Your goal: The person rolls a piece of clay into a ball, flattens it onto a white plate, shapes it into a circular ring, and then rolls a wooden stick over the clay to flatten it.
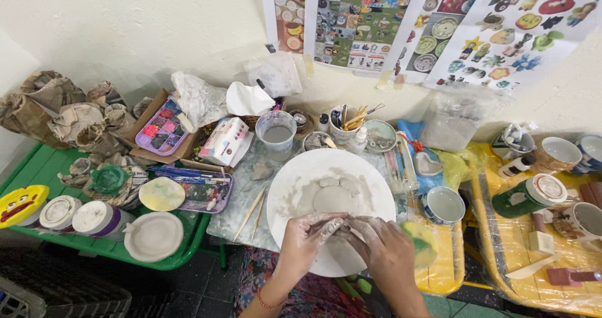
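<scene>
Left hand: the clay-smeared left hand [307,233] pinches a small lump of grey clay [333,225], fingers closed on it.
Right hand: the right hand [380,243] meets it fingertip to fingertip, gripping the same lump.
Clay's place: over the near rim of the large round white board [295,186], near a flattened grey clay disc [334,199].
Edges: the board overhangs the desk's near edge, above the lap.
Open room: little; a white ceramic cup [443,204] stands just right of the board, wooden sticks [251,211] just left.
Surface: marbled plastic sheet [241,196] on the desk, flanked by a green plastic table [44,167] and a yellow desk [520,280].
Room: cream wall [138,23] with picture posters [376,23].
</scene>
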